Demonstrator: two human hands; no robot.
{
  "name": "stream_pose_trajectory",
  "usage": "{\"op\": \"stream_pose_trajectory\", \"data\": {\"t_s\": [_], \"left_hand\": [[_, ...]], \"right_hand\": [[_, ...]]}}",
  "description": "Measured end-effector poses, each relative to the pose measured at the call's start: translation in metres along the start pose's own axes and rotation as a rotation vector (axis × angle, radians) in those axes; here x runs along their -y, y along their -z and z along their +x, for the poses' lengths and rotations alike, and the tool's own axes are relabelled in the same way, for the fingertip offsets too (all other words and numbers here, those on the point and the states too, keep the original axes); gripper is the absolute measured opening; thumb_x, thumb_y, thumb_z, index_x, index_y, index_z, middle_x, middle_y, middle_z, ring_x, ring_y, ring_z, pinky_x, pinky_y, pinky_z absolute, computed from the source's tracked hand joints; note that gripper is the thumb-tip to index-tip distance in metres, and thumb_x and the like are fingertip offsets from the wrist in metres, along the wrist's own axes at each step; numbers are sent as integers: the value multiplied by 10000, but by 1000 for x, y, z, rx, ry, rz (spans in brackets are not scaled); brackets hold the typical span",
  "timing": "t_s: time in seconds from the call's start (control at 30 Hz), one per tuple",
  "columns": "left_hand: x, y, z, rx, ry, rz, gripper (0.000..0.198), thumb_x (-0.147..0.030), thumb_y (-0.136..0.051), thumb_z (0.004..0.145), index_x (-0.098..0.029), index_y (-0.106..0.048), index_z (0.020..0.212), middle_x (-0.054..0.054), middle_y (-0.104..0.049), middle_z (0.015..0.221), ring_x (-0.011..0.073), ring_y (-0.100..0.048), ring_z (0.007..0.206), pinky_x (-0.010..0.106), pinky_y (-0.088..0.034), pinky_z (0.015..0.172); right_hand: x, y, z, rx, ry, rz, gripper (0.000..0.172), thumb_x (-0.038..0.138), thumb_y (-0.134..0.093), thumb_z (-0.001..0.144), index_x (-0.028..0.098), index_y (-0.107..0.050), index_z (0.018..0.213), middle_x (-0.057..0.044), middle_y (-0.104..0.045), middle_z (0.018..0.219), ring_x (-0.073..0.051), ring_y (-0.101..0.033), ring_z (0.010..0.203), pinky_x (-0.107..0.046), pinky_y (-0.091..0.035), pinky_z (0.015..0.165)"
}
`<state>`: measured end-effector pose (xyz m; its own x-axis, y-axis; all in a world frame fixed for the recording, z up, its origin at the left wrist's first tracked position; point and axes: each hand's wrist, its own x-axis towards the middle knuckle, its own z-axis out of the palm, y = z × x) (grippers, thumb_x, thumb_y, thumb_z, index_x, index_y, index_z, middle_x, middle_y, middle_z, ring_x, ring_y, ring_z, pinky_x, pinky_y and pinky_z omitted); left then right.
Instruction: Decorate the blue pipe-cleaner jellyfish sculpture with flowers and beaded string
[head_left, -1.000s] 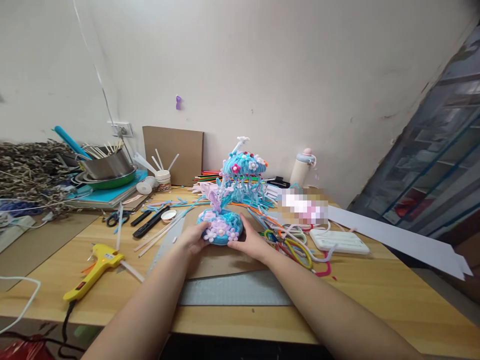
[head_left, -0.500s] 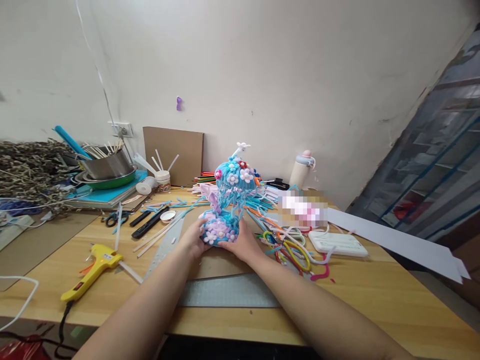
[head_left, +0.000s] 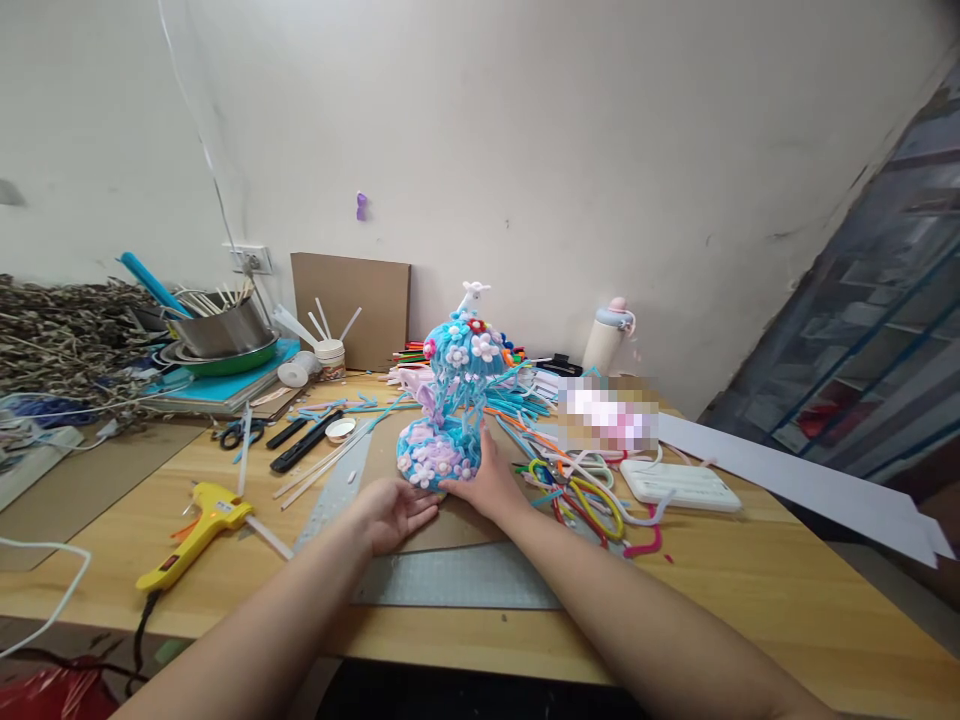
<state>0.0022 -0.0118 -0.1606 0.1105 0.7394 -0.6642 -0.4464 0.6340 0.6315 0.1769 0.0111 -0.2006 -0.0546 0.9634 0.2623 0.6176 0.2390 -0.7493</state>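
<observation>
**Item under inspection.** A blue pipe-cleaner sculpture [head_left: 450, 420] stands at the middle of the wooden desk [head_left: 750, 590], on a brown cardboard sheet [head_left: 450, 535]. It has a domed base studded with pink and white flowers, a flowered cap carried on thin blue strands, and a small white figure on top. Its long axis is upright, with the cap a little right of the base.

**Hands.** The right hand [head_left: 484, 480] is the nearer. Its grip is closed lightly on the base's right flank, with the fingers running up the side and the thumb at the front edge. The sculpture lies straight ahead of this hand and slightly to its left. The left hand [head_left: 391, 512] rests on the cardboard just in front of the base, on its left. Its grip is slack and spread, and it holds nothing. Whether its fingertips touch the base cannot be told.

**Surroundings.** A grey cutting mat [head_left: 457, 580] lies under the cardboard's near edge. A tangle of loose coloured pipe cleaners [head_left: 585, 495] sits just right of the right hand, and a yellow glue gun [head_left: 196, 530] lies well to the left.

**Containers.**
- A steel pot [head_left: 217, 330] at far left holds wooden sticks.
- A small white jar [head_left: 328, 358] beside the pot holds white sticks.
- A white bottle with a pink lid [head_left: 606, 335] stands closed by the wall.
</observation>
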Motion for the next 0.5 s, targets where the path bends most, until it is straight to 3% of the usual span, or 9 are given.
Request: {"op": "stream_pose_trajectory", "data": {"t_s": [0.17,0.3,0.5], "left_hand": [[6,-2,-5,-16,-56,66,238,35,-480,817,-105,-568,987,101,-714,745,165,-711,645,242,-582,647],[6,-3,-6,-60,-86,132,158,-40,-424,892,-81,-572,933,128,-702,697,170,-693,569,247,-577,549],[1,16,-14,-136,-171,169,170,-87,-426,909,-71,-594,884,129,-690,675,168,-678,536,245,-563,499]], "right_hand": [[2,2,-1,6,3,29,1179,409,-804,581,184,-78,1483,-190,-324,1480,-316,-337,1368,-465,-306,1097],[2,2,-1,-3,18,21,1169,425,-804,583,156,-102,1478,-198,-350,1460,-321,-362,1347,-456,-310,1094],[-1,2,-1,-5,24,-32,1165,453,-793,590,158,-100,1479,-202,-418,1396,-331,-429,1289,-459,-357,1053]]}}
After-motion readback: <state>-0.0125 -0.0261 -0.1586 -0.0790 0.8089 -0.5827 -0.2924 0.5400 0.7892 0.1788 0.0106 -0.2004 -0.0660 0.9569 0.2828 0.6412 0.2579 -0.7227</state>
